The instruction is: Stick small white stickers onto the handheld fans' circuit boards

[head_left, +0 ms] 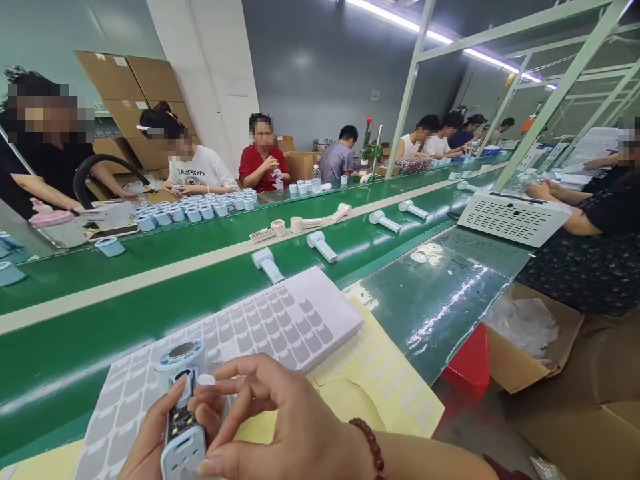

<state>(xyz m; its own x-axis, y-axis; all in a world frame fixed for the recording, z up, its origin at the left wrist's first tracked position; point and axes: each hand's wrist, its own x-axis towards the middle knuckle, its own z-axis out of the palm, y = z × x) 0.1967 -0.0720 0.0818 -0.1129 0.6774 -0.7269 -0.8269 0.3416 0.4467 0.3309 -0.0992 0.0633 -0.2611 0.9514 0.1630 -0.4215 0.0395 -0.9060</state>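
In my left hand is a light-blue handheld fan body, its slim handle showing a dark circuit board and its round head pointing away from me. The left thumb and fingers wrap the handle from both sides. My right hand reaches across from the right, fingers bent over the handle. A small white piece, perhaps a sticker, shows at the right index fingertip. The right thumb is close to the handle's near end. Under both hands lies a stack of sheets with grey die-cut stickers.
Light-blue fan bodies lie along the green conveyor belt. Yellow backing sheets stick out at right. A white slotted box stands on the bench beyond. Opposite, co-workers sit behind many blue cup-shaped parts. An open carton is lower right.
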